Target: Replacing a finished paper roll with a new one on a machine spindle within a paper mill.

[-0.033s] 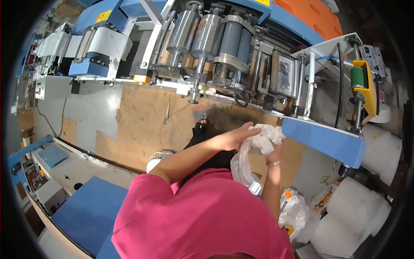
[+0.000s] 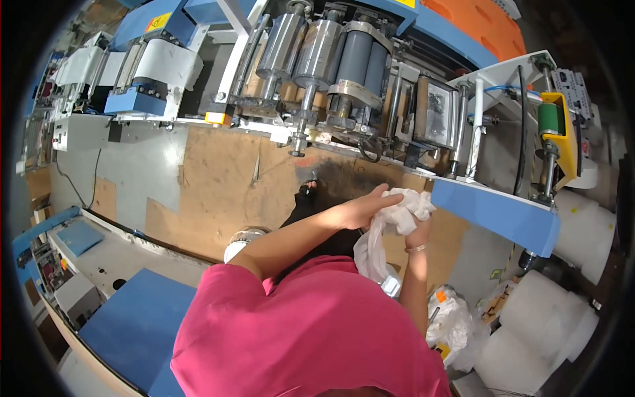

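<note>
A bunch of crumpled, thin white plastic film (image 2: 403,210) is gathered between my hands in front of my body. My left hand (image 2: 360,210) grips it from the left, thumb along its upper edge. On the other side, my right hand (image 2: 418,233) holds the bunch from below, its fingers partly hidden by the folds. A loose tail of the film hangs down toward my waist, and a small pale object I cannot make out shows at its lower end. Both hands are apart from the machine's blue panel (image 2: 493,215).
Ahead stands a long machine with metal rollers (image 2: 317,56) and a yellow-framed green roller (image 2: 549,119). Large white film rolls (image 2: 539,324) and a bag of white plastic scrap (image 2: 453,324) lie to the right. A low bench with a blue top (image 2: 142,324) is at the left.
My right hand and forearm have shifted very slightly to the left, still gripping the film. The left hand looks the same.
</note>
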{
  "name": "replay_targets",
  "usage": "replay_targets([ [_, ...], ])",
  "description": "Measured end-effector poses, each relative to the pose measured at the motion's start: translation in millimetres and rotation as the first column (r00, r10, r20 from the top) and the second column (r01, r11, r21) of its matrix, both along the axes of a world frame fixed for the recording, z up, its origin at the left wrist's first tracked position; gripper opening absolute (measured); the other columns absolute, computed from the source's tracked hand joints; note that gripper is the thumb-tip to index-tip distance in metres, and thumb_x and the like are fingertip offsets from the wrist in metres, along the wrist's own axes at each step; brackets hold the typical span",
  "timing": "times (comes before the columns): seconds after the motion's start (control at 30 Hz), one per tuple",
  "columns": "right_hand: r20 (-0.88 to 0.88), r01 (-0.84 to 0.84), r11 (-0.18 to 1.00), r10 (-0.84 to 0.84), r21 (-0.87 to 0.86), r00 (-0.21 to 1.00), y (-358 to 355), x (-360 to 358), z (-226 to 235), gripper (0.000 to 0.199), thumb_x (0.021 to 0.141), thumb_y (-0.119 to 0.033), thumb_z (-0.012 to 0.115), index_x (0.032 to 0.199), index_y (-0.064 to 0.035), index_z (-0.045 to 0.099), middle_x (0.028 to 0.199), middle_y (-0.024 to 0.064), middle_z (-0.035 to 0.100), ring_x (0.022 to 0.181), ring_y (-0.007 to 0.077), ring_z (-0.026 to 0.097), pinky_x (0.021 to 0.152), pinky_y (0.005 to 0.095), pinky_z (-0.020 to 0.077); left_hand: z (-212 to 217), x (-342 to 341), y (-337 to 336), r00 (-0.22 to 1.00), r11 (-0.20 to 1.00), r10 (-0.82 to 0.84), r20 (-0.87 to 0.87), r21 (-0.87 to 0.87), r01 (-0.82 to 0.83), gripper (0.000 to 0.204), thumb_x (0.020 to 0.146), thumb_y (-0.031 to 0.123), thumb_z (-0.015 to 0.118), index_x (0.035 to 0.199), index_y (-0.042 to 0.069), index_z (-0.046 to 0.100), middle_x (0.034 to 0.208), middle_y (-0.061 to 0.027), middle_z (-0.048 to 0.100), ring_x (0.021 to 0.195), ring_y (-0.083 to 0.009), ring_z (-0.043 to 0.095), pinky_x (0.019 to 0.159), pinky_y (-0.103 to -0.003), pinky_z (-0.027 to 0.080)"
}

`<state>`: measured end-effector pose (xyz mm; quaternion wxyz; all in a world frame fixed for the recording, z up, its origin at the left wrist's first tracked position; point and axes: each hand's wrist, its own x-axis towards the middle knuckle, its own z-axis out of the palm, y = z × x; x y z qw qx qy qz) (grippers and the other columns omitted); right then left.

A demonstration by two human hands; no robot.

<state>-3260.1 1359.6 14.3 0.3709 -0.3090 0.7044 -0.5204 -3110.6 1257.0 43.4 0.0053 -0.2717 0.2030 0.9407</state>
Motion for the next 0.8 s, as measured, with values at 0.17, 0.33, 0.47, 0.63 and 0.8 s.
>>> replay_targets([
  [0.17,-0.355,0.039,0.994,0.0,0.103,0.935,-16.9,64.9,23.6,0.052,0.066,-0.005,0.059,0.113,-0.0026,0.037,0.105,0.0102,0.047,0.095,0.0205,0.048,0.081,0.0289,0.037,-15.2,-7.5,6.4,0.989,0.988,0.135,0.065,-0.08,-0.129,0.102,0.068,0.039,0.062,0.125,0.002,-0.014,0.121,-0.0152,0.029,0.105,-0.0212,0.037,0.087,-0.035,0.032],
  [0.33,-0.323,-0.067,0.998,0.065,0.004,0.944,-16.1,75.5,47.7,0.082,0.062,0.0,0.061,0.126,-0.0046,0.009,0.112,0.0163,0.037,0.101,0.0246,0.04,0.083,0.0309,0.0339,-15.4,-11.7,2.2,0.96,0.942,0.278,-0.031,-0.184,-0.279,0.088,0.066,0.028,0.065,0.123,0.0,0.005,0.105,-0.0131,0.045,0.094,-0.0177,0.046,0.079,-0.028,0.038],
  [0.47,-0.029,-0.12,0.988,0.118,-0.095,0.993,-13.3,59.0,49.8,0.073,0.067,0.0,0.056,0.126,-0.0043,0.011,0.115,0.0131,0.035,0.106,0.0205,0.035,0.087,0.0307,0.0301,-21.0,-20.4,-4.6,0.954,0.892,0.297,-0.037,-0.345,-0.291,0.061,0.066,0.016,0.061,0.118,0.002,0.032,0.095,-0.0092,0.051,0.086,-0.0148,0.049,0.073,-0.025,0.04],
  [0.63,0.15,0.088,0.996,-0.082,-0.032,0.985,-10.2,45.4,35.3,0.042,0.086,-0.027,0.034,0.122,-0.0055,0.026,0.117,0.0086,0.036,0.105,0.0187,0.037,0.086,0.0289,0.0315,-18.8,-14.8,-7.1,0.919,0.801,0.39,-0.055,-0.472,-0.368,0.055,0.065,0.005,0.053,0.117,0.005,0.035,0.087,-0.0065,0.052,0.077,-0.0117,0.049,0.065,-0.023,0.04],
  [0.8,0.714,0.223,0.973,-0.118,-0.054,0.69,-20.0,60.7,38.4,0.04,0.086,-0.029,0.035,0.119,-0.0077,0.029,0.116,0.007,0.038,0.106,0.0201,0.039,0.086,0.0298,0.033,-3.2,-15.6,-11.2,0.828,0.67,0.486,-0.278,-0.489,-0.558,0.046,0.067,0.002,0.054,0.11,0.005,0.038,0.092,-0.0021,0.048,0.083,-0.0084,0.046,0.07,-0.021,0.038],
])
